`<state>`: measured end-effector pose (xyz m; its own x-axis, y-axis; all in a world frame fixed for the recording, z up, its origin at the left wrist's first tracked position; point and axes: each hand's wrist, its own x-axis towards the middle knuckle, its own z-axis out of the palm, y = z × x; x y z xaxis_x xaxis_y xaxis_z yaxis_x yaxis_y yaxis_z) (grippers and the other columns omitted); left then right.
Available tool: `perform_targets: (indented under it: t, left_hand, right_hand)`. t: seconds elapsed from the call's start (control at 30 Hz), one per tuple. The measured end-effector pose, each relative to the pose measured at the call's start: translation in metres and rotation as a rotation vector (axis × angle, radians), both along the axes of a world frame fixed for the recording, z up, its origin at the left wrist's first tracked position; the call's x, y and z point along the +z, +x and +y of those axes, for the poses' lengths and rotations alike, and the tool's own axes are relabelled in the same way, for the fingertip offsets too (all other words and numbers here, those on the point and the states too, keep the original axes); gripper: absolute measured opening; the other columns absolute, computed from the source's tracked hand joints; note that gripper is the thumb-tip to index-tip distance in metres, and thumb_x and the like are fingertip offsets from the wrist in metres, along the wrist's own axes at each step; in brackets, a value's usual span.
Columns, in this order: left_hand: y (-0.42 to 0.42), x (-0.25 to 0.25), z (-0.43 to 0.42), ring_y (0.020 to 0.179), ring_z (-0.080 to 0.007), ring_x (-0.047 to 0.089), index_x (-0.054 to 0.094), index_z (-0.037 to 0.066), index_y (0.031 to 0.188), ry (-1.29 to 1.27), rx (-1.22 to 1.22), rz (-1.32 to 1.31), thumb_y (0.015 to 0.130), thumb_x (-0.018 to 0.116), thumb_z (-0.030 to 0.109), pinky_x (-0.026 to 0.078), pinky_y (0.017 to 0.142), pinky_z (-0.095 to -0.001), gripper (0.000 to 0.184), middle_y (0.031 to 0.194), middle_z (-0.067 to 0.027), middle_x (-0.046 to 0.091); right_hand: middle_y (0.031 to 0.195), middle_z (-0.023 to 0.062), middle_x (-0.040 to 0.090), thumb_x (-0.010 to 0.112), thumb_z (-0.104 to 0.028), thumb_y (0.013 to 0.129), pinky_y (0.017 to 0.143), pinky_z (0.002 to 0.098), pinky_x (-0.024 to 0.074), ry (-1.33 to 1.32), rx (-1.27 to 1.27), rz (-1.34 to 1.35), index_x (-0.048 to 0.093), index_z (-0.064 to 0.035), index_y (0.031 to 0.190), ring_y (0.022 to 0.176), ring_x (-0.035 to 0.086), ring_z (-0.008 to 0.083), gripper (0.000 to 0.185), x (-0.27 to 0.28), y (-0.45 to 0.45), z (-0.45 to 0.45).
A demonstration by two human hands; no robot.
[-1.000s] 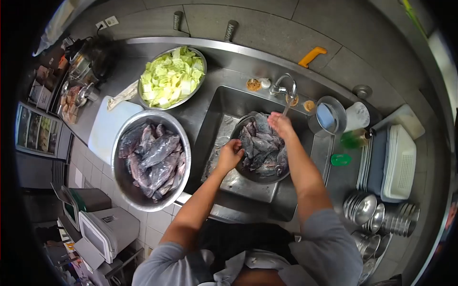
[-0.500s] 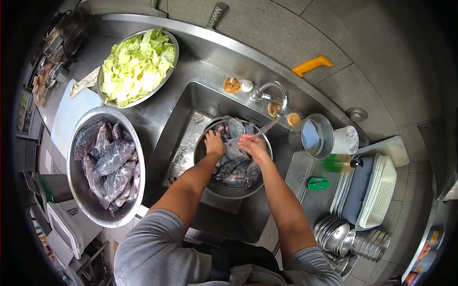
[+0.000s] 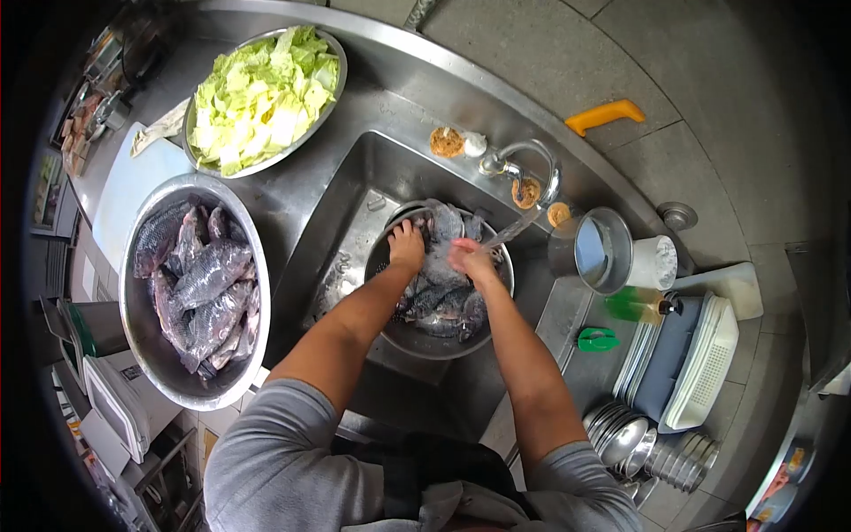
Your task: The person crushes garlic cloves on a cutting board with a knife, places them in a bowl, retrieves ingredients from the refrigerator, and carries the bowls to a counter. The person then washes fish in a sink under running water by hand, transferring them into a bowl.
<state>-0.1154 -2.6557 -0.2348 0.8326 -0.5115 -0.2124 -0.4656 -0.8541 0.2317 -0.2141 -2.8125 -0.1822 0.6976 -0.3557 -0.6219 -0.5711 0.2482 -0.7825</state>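
A round metal bowl [image 3: 432, 355] with several dark fish [image 3: 441, 306] stands in the steel sink [image 3: 350, 213]. My left hand [image 3: 407, 246] lies on the fish at the bowl's left side, its fingers apart and nothing seen in them. On the right, my right hand [image 3: 472, 258] is over the fish under the running water; its fingers are partly hidden by splashing. Water streams from the curved faucet [image 3: 551, 177] into the bowl. A larger metal bowl [image 3: 130, 319] of whole fish [image 3: 208, 275] sits left of the sink.
Behind the fish bowl stands a bowl of chopped cabbage [image 3: 266, 93], near a white board [image 3: 133, 191]. Right of the sink are a clear container [image 3: 613, 253], a green-liquid bottle [image 3: 631, 304], a green object [image 3: 597, 339], trays [image 3: 705, 363] and stacked metal bowls [image 3: 625, 443].
Since the first frame, the view has shifted and come nearer. My left hand has moved from the bowl's near left rim onto the fish, and my right hand has come lower into the water stream.
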Motion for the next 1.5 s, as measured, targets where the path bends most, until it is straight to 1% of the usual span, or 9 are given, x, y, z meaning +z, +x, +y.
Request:
perform_targets:
  t: [0.13,0.2,0.47,0.73,0.9,1.1,1.2,1.33,1.5]
  left_hand:
    - [0.007,-0.023,-0.007,0.118,-0.0295,0.05,0.064,0.005,0.129,0.216,-0.087,-0.018,0.099,0.051,0.022,0.044,0.093,-0.042,0.037,0.132,-0.011,0.047]
    - [0.006,-0.016,-0.007,0.118,-0.0287,0.048,0.061,0.008,0.136,0.33,-0.148,-0.029,0.099,0.051,0.026,0.043,0.092,-0.0431,0.042,0.132,-0.0092,0.047]
    - [0.008,-0.012,0.009,0.128,-0.0293,0.051,0.063,0.012,0.134,0.517,-0.487,-0.045,0.096,0.058,0.035,0.038,0.095,-0.0472,0.045,0.134,-0.0105,0.063]
    - [0.014,0.013,0.04,0.111,-0.0268,0.069,0.076,0.011,0.111,0.523,-0.624,0.198,0.09,0.065,0.03,0.044,0.094,-0.0443,0.031,0.116,-0.011,0.074]
    - [0.022,0.061,0.037,0.099,-0.0318,0.073,0.077,0.009,0.102,0.306,-0.671,0.223,0.071,0.081,0.03,0.057,0.081,-0.0443,0.037,0.103,-0.0129,0.076]
    - [0.02,0.124,-0.039,0.1,-0.0349,0.072,0.075,0.007,0.1,-0.065,-0.767,0.279,0.059,0.087,0.033,0.059,0.085,-0.0428,0.05,0.102,-0.0168,0.075]
    - [0.011,0.121,-0.068,0.099,-0.0354,0.072,0.075,0.009,0.102,-0.168,-0.639,0.214,0.061,0.086,0.031,0.058,0.086,-0.0441,0.048,0.101,-0.0179,0.075]
    - [0.0,0.134,-0.051,0.097,-0.0383,0.071,0.071,0.008,0.108,-0.239,-0.683,0.264,0.068,0.082,0.028,0.058,0.086,-0.0467,0.045,0.102,-0.0212,0.073]
    - [-0.024,0.148,0.037,0.095,-0.0381,0.071,0.066,0.01,0.112,-0.207,-0.422,0.245,0.074,0.078,0.025,0.058,0.083,-0.0477,0.042,0.099,-0.0192,0.073]
  right_hand:
    - [0.102,0.0104,0.072,0.062,-0.004,0.092,0.075,0.0336,0.0561,-0.253,0.28,-0.11,0.064,-0.0048,0.121,0.091,0.072,0.022,0.028,-0.04,-0.026,-0.008]
    - [0.099,0.015,0.073,0.062,-0.005,0.089,0.076,0.0373,0.0563,-0.844,0.609,0.018,0.069,-0.005,0.114,0.093,0.072,0.0275,0.025,-0.039,-0.049,-0.009]
    - [0.13,0.0119,0.06,0.06,-0.001,0.083,0.098,0.0439,0.0511,-1.042,1.221,-0.085,0.067,-0.01,0.12,0.126,0.054,0.0314,0.039,-0.004,-0.069,0.077]
    - [0.125,0.0091,0.056,0.056,-0.013,0.093,0.117,0.0554,0.0283,-1.332,1.378,-0.044,0.061,-0.0126,0.127,0.127,0.048,0.0296,0.035,-0.071,-0.068,0.116]
    - [0.119,0.0072,0.059,0.062,-0.021,0.093,0.116,0.056,0.0304,-1.384,1.321,-0.145,0.068,-0.0155,0.116,0.124,0.051,0.0286,0.024,-0.042,-0.073,0.096]
    - [0.109,0.0142,0.07,0.082,-0.027,0.081,0.09,0.0401,0.0501,-1.064,0.398,-0.196,0.065,-0.0084,0.12,0.099,0.065,0.0325,0.046,0.064,-0.08,0.039]
    - [0.112,0.0172,0.069,0.081,-0.028,0.082,0.091,0.0454,0.0503,-0.903,0.174,-0.034,0.064,-0.0108,0.122,0.107,0.063,0.0395,0.047,0.109,-0.091,0.019]
    - [0.104,0.0182,0.071,0.082,-0.03,0.081,0.076,0.0408,0.0505,-1.04,0.102,-0.251,0.064,-0.0031,0.122,0.082,0.066,0.0307,0.053,0.132,-0.077,0.005]
    - [0.104,0.0246,0.071,0.083,-0.036,0.08,0.087,0.0434,0.0532,-1.062,0.327,-0.056,0.064,0.0,0.117,0.101,0.068,0.041,0.055,0.158,-0.026,0.011]
